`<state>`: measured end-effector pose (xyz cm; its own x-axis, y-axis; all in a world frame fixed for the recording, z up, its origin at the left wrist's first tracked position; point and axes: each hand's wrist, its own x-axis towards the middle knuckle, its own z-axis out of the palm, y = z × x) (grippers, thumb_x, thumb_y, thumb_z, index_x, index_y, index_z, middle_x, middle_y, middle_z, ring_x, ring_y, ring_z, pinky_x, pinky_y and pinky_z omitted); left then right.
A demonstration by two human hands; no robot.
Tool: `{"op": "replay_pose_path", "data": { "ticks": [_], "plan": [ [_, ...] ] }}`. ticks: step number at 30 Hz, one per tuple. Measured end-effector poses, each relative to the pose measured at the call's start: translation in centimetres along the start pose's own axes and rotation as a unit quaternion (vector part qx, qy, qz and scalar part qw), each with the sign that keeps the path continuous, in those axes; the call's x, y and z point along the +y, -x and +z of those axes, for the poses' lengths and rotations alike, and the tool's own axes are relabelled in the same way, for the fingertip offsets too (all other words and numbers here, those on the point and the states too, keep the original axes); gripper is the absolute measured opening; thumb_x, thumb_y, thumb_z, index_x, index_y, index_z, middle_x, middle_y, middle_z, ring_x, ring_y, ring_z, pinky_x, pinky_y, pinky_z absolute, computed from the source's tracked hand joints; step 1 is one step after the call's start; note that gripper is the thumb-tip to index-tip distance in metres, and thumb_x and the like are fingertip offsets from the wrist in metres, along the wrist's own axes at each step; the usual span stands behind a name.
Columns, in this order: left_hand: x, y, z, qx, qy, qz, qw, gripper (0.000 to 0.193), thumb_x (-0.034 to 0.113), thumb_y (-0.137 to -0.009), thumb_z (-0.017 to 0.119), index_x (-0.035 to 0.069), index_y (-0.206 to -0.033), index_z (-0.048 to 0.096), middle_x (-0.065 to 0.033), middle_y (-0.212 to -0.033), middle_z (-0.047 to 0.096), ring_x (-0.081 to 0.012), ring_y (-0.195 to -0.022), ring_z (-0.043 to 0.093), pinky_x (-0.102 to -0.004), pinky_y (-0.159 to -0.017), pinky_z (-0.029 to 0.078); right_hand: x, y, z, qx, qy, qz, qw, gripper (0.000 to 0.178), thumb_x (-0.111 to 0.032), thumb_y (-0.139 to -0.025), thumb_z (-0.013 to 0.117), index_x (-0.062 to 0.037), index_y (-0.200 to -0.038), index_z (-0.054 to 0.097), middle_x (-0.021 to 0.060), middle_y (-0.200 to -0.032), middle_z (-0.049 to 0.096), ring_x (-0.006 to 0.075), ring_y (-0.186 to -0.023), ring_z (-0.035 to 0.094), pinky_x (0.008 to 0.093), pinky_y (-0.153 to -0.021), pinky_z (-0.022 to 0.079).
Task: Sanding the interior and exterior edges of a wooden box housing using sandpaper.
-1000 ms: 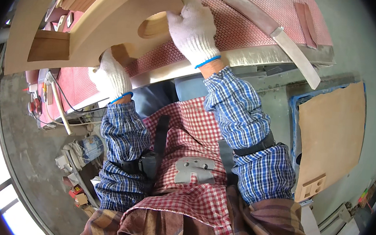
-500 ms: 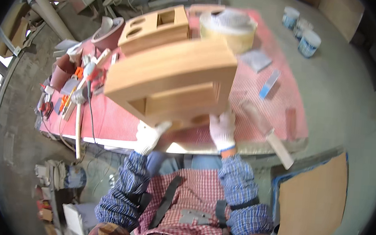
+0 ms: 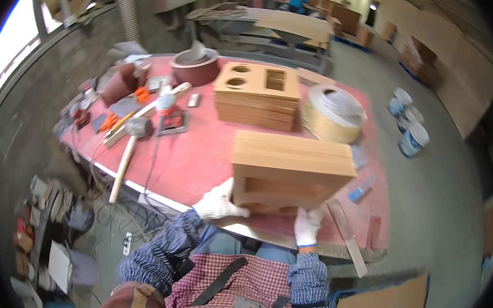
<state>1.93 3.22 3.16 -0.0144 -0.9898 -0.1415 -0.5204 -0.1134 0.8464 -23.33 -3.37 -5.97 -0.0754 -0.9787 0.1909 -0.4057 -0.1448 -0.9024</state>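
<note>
Pink-top bench (image 3: 200, 144): nearer wood stack (image 3: 292, 165) btwn gloved hands (image 3: 219, 203) (image 3: 309, 226), both gripping lwr edge.

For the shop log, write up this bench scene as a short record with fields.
Left hand: white glove, holding the lower left of a wooden stack with cut-outs
Right hand: white glove, holding its lower right
Second stack: lying flat on a pink mat, two round holes and one rectangular opening on top
Beside second stack, right: round yellowish object
Mat, left side: mallet, pale handle reaching past the near edge
Floor, right: three white and blue tubs
Image quality: somewhat blurred
</note>
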Motion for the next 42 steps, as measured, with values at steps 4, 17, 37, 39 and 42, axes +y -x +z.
{"op": "replay_pose_path", "data": {
  "ticks": [4, 17, 37, 39, 42],
  "plan": [
    [-0.5, 0.0, -0.1, -0.017, 0.017, 0.001, 1.000, 0.088, 0.024, -0.066, 0.083, 0.009, -0.141, 0.039, -0.0142, -0.127, 0.059, -0.0253, -0.120, 0.055, -0.0357, -0.103, 0.042, -0.1, -0.3, 1.0, 0.026, -0.078, -0.035, 0.996, 0.015, -0.006, -0.087, 0.061, 0.0032, -0.098, 0.064, 0.0169, -0.093, 0.070, 0.0303, -0.088, 0.068, 0.0361, -0.076, 0.051],
    [-1.8, -0.3, 0.2, -0.015, 0.000, 0.000, 1.000, 0.095, 0.021, -0.065, 0.087, 0.009, -0.144, 0.035, -0.0149, -0.134, 0.054, -0.0258, -0.125, 0.052, -0.0356, -0.106, 0.041, 1.3, -0.4, 1.0, 0.007, -0.016, 0.018, 1.000, 0.024, -0.015, -0.084, 0.066, 0.0001, -0.102, 0.062, 0.0166, -0.089, 0.069, 0.0321, -0.082, 0.067, 0.0374, -0.071, 0.051],
    [-1.9, -0.1, -0.5, -0.001, -0.015, -0.035, 0.999, 0.110, 0.027, -0.062, 0.088, 0.010, -0.149, 0.022, -0.0190, -0.141, 0.048, -0.0311, -0.131, 0.046, -0.0384, -0.109, 0.038, -2.6, -1.2, -2.1, -0.086, -0.113, -0.048, 0.989, 0.048, -0.015, -0.078, 0.076, -0.0037, -0.119, 0.054, 0.0115, -0.100, 0.069, 0.0225, -0.092, 0.067, 0.0347, -0.079, 0.052],
    [-0.2, 0.1, -0.7, -0.011, -0.021, -0.045, 0.999, 0.111, 0.027, -0.061, 0.088, 0.009, -0.149, 0.022, -0.0192, -0.140, 0.049, -0.0308, -0.132, 0.045, -0.0387, -0.110, 0.037, -2.5, -1.3, -3.0, -0.081, -0.098, -0.059, 0.990, 0.059, -0.009, -0.076, 0.076, -0.0032, -0.127, 0.047, 0.0114, -0.107, 0.065, 0.0210, -0.098, 0.064, 0.0337, -0.083, 0.053],
    [0.0, 0.4, -1.0, -0.009, -0.034, -0.051, 0.998, 0.112, 0.028, -0.061, 0.088, 0.009, -0.149, 0.021, -0.0190, -0.141, 0.048, -0.0302, -0.135, 0.042, -0.0395, -0.111, 0.035, -3.3, -0.9, -3.8, -0.100, -0.142, -0.058, 0.983, 0.066, -0.004, -0.075, 0.076, -0.0023, -0.131, 0.042, 0.0121, -0.112, 0.062, 0.0212, -0.104, 0.062, 0.0333, -0.087, 0.052]
  ]
}}
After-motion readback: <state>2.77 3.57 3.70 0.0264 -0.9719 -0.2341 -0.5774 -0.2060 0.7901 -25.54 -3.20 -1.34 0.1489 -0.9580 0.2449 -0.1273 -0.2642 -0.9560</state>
